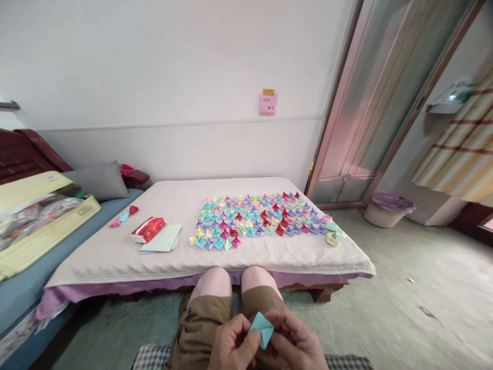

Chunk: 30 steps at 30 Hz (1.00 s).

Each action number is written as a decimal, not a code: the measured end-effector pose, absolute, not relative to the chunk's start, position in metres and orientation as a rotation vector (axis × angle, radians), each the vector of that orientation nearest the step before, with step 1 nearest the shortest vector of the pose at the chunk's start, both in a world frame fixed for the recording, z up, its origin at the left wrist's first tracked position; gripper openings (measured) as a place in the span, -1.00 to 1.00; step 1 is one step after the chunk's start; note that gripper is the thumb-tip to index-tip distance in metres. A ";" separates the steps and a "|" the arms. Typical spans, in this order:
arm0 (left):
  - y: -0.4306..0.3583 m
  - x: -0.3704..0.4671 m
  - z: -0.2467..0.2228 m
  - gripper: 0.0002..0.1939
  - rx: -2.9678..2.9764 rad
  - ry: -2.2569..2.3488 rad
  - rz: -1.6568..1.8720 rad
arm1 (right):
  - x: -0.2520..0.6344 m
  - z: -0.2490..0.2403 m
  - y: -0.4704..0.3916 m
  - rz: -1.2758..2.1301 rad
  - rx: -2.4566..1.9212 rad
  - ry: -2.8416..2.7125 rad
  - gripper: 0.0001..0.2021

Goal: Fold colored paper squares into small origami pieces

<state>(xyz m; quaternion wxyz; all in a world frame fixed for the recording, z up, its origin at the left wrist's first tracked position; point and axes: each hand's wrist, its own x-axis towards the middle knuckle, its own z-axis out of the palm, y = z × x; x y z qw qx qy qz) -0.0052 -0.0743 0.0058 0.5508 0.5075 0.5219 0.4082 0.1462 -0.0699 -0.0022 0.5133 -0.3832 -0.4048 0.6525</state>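
Just off the near edge of the low table [171, 198], over a pair of brown shorts [204, 321], a small teal folded paper [262, 325] is held between both hands. The left hand [233, 344] has its thumb pressed flat on the front, fingers closed behind it in a pretty snug pinch. Right hand [295, 339] is gripping the opposite side with thumb and forefinger; can't really tell what its other fingers are up to.

On the table's right half sits a big spread of folded paper pieces [264, 215] in loose rows, all sorts of colours. Toward the table's left half there's a stack of paper sheets [165, 238], pale green on top, with a red-and-white packet [148, 229] right next to it. Small red, blue and pink bits [124, 216] lie near the table's left end. Beyond the table's far edge, a pink note [268, 104] is stuck on the wall [154, 61], and off its right end stands a tub [385, 215].
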 end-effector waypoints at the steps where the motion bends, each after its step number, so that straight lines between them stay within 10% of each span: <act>1: -0.075 -0.006 0.005 -0.57 1.202 1.234 0.958 | 0.147 -0.003 -0.070 1.564 -0.928 -0.977 -0.84; 13: -0.073 -0.012 0.004 -0.52 1.002 1.174 0.944 | 0.162 0.003 -0.070 1.360 -1.185 -1.540 -0.64; 30: -0.078 -0.007 -0.010 -0.50 1.432 1.272 0.987 | 0.153 -0.009 -0.065 1.838 -1.058 -0.759 -0.75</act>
